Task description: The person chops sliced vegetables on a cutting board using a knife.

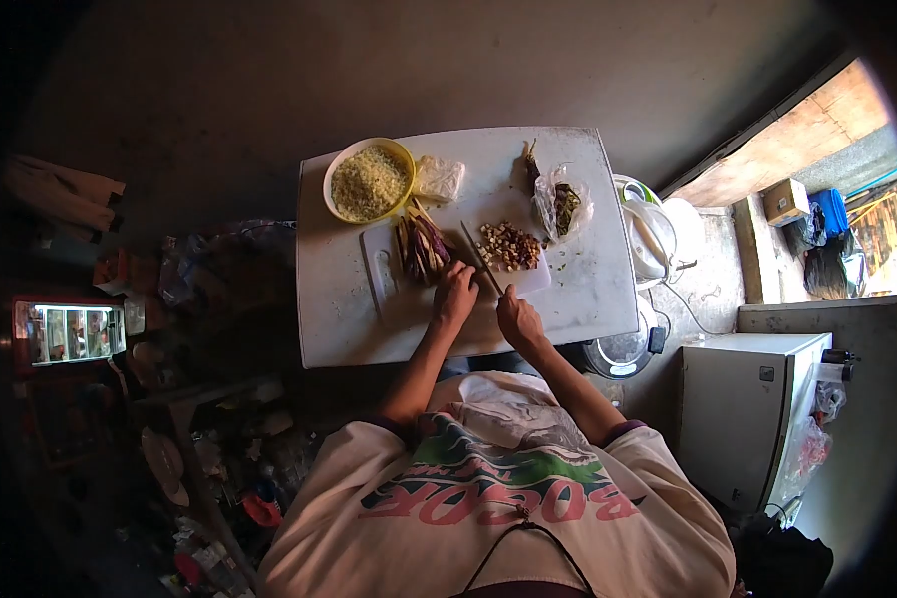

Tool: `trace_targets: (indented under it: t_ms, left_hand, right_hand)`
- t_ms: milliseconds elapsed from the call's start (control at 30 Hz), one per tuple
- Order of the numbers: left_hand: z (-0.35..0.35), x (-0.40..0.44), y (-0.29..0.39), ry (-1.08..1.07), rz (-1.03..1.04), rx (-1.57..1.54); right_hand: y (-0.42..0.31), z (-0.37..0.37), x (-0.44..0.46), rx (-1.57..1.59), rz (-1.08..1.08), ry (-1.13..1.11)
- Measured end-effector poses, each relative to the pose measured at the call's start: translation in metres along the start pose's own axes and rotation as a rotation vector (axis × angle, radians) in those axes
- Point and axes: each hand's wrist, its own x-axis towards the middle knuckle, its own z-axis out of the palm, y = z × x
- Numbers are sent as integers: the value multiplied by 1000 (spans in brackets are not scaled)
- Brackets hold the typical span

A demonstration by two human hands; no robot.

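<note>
My right hand (pixel 519 319) is closed around the handle of a knife (pixel 480 255), whose blade points away from me over the white cutting board (pixel 377 261). Left of the blade lies a bundle of purple-skinned eggplant strips (pixel 424 244), cut lengthwise. My left hand (pixel 456 291) has its fingers curled at the near end of these strips, close beside the knife; the fingertips are partly hidden. A pile of chopped eggplant pieces (pixel 509 246) sits on the board to the right of the blade.
On the white table (pixel 339 309) stand a yellow bowl of pale grated food (pixel 369 183) and a white wrapped block (pixel 440 178). A whole dark eggplant (pixel 531 165) and a plastic bag with greens (pixel 565 207) lie at the back right. A white cabinet (pixel 738 419) stands at right.
</note>
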Motion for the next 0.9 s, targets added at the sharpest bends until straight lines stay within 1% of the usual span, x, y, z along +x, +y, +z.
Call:
trace_targets:
  t_ms: [67, 167, 300, 400, 467, 600, 667, 800, 867, 900]
  left_hand:
    - [1, 1, -1, -16, -6, 10]
    - [-4, 0, 2, 0, 24, 18]
    - [-8, -3, 5, -9, 10, 9]
    - [-6, -6, 1, 5, 46, -6]
    - [-6, -7, 0, 48, 53, -40]
    - [-7, 0, 2, 98, 61, -105]
    - [-9, 1, 5, 35, 68, -45]
    - [-9, 2, 3, 29, 76, -12]
    - [-5, 2, 0, -11, 45, -12]
    - [-5, 1, 2, 30, 61, -27]
  right_hand:
    - [4, 7, 1, -15, -60, 62]
    - [0, 3, 12, -8, -12, 12]
    - [-1, 1, 19, 4, -25, 16]
    - [-1, -3, 29, -54, -65, 59]
    - [0, -2, 36, -28, -47, 53]
    - [-6, -13, 31, -36, -58, 8]
    - [-10, -14, 27, -18, -38, -30]
    - [-6, -9, 6, -40, -56, -48]
    - [-8, -8, -4, -42, 4, -30]
    - [-6, -5, -1, -43, 0, -35]
